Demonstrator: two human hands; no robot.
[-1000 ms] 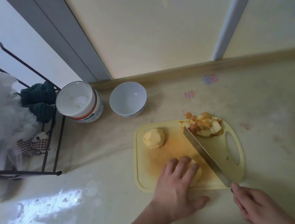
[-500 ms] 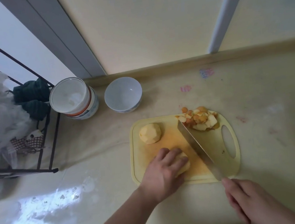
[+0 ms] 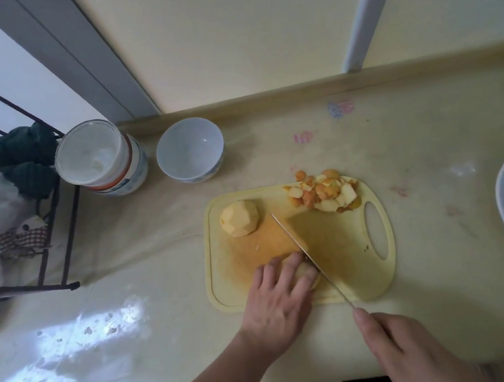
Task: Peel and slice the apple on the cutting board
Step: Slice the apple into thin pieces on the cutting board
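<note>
Left hand (image 3: 279, 306) curls over a peeled apple piece (image 3: 307, 274) at the 6 o'clock edge of the yellow cutting board (image 3: 339, 243), mostly hiding it; right hand (image 3: 403, 350), cut off at the frame bottom, grips the knife (image 3: 306, 254), blade against the piece, handle hidden. Second peeled piece (image 3: 239, 218) at 10 o'clock, peel pile (image 3: 324, 193) at 1 o'clock overhanging the rim. Open bench (image 3: 428, 137) right of the board; tub (image 3: 104, 159) label unreadable.

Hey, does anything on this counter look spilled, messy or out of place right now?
Mostly minor. A few bits from the peel pile lie past the far edge of the cutting board, on the counter. The board's middle is stained orange, and the counter carries pink and blue smudges. Nothing looks knocked over or broken.
</note>
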